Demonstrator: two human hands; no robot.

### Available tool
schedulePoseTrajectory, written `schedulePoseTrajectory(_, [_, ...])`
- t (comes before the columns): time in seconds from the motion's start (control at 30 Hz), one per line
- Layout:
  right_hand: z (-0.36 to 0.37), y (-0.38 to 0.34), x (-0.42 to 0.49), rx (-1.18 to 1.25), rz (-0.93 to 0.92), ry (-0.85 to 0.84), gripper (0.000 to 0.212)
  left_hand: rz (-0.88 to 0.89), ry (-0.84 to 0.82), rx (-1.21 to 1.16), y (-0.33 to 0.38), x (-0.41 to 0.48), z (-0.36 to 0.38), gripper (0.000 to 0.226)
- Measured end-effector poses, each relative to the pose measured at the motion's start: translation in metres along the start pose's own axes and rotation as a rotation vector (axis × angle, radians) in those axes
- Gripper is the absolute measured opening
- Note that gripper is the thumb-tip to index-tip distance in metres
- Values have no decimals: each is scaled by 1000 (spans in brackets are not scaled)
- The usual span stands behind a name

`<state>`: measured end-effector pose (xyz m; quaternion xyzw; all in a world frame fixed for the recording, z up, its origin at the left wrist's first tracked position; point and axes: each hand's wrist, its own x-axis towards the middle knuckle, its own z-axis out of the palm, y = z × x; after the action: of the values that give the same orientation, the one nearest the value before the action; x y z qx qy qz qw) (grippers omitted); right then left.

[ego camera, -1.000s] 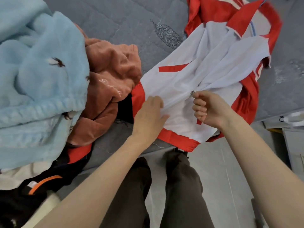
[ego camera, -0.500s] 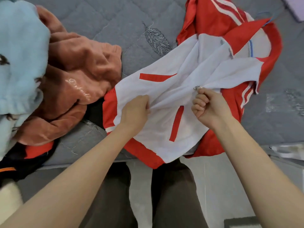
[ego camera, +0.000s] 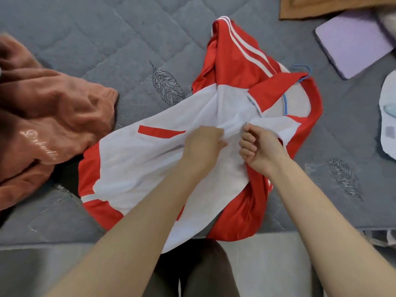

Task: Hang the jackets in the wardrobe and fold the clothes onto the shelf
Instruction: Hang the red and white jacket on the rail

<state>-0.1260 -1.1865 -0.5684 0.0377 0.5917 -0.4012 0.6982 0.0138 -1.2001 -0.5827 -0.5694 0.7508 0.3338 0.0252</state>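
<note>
A red and white track jacket [ego camera: 150,159] lies front up on the grey quilted bed [ego camera: 102,43], hem toward me. A blue hanger [ego camera: 301,73] sits inside its collar, hook poking out at the top right. My left hand [ego camera: 203,144] grips the white front fabric beside the zip line. Just to its right, my right hand [ego camera: 259,146] pinches the small metal zipper pull [ego camera: 246,123], fingers curled. The two hands are a few centimetres apart at the jacket's chest.
A rust-orange fleece garment [ego camera: 47,116] with script lettering is bunched at the left. A lilac flat pad [ego camera: 351,39] and a brown cloth [ego camera: 321,5] lie at the top right; a white object [ego camera: 387,116] at the right edge. The bed's front edge runs above my legs.
My right hand has drawn the zipper pull up the jacket toward the collar, and my left hand followed, now gripping the fabric. The view shifted right; the light blue blanket left the frame.
</note>
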Motion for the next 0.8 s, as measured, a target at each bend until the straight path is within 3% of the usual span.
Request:
schedulePoseTrajectory(0.13, [-6, -8, 10, 48, -8, 5, 31, -39, -43, -31, 1, 25, 7, 23])
schedulePoseTrajectory(0.23, [-19, -22, 16, 350, -16, 36, 35, -46, -45, -59, -18, 17, 10, 21])
schedulePoseTrajectory(0.3, [-23, -34, 22, 411, -45, 63, 35, -80, -53, -73, -35, 8, 13, 17])
schedulePoseTrajectory(0.4, [-24, -38, 30, 222, -57, 127, 31, -144, -103, -72, -45, 8, 15, 29])
schedulePoseTrajectory(0.5, [-29, -38, 34, -101, -127, 359, 27, -94, -152, 80, -29, 23, 13, 21])
schedulePoseTrajectory(0.63, [-53, -53, 35, -581, -499, 702, 21, 59, -51, -22, 5, 43, 14, 34])
schedulePoseTrajectory(0.7, [-64, -64, 40, -705, -655, 722, 12, 92, -62, -64, 19, 59, 21, 45])
schedulePoseTrajectory(0.8, [-80, -85, 63, -862, -670, 658, 28, 99, -63, -59, 34, 79, 34, 55])
